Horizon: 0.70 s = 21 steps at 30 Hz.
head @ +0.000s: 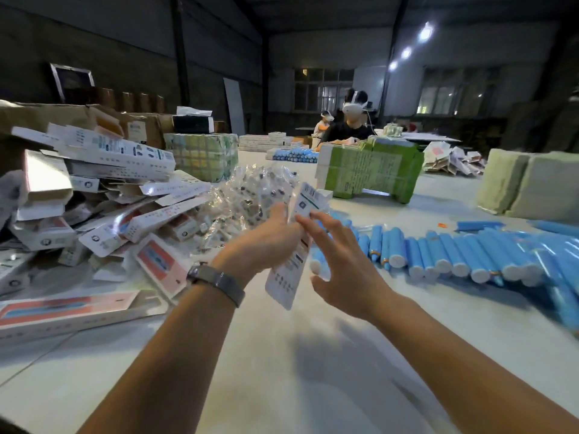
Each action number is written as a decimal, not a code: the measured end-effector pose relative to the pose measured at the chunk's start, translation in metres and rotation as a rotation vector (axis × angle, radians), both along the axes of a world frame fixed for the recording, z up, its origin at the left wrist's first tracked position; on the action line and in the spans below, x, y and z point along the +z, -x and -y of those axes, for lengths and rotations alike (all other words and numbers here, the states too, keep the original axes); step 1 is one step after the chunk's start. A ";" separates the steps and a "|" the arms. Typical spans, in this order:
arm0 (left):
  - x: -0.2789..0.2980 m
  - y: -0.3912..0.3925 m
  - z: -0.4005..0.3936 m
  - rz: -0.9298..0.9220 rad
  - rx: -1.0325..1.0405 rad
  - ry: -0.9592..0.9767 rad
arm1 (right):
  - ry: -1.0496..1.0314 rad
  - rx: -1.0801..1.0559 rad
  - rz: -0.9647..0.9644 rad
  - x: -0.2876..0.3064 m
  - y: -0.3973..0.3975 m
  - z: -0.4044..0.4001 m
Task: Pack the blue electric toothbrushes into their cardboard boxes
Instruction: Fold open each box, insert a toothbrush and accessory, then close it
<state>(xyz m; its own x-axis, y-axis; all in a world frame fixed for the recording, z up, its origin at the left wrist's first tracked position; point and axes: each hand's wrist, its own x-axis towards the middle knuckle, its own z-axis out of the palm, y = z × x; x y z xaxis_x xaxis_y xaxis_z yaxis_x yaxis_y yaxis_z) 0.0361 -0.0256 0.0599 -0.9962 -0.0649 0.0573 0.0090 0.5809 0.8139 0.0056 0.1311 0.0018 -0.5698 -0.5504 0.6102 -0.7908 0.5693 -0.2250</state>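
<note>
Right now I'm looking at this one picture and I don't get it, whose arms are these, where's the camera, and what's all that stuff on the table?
There is no machine here. The camera sits on a person's head and looks forward and down, so the two bare arms are that person's own. The left hand, with a dark wristband, grips a long white printed cardboard box held upright in the air. The right hand is beside the box with straight, spread fingers; whether it touches the box is unclear. On the pale table lie a row of blue cylindrical electric toothbrushes on the right, a heap of white and pink flattened boxes on the left, and a pile of clear plastic packets behind the hands. Farther back, other people work among green bundles.
</note>
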 end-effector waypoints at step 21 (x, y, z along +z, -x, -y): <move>-0.078 0.015 -0.050 -0.622 -0.309 -0.383 | 0.339 0.278 0.908 0.030 0.014 -0.072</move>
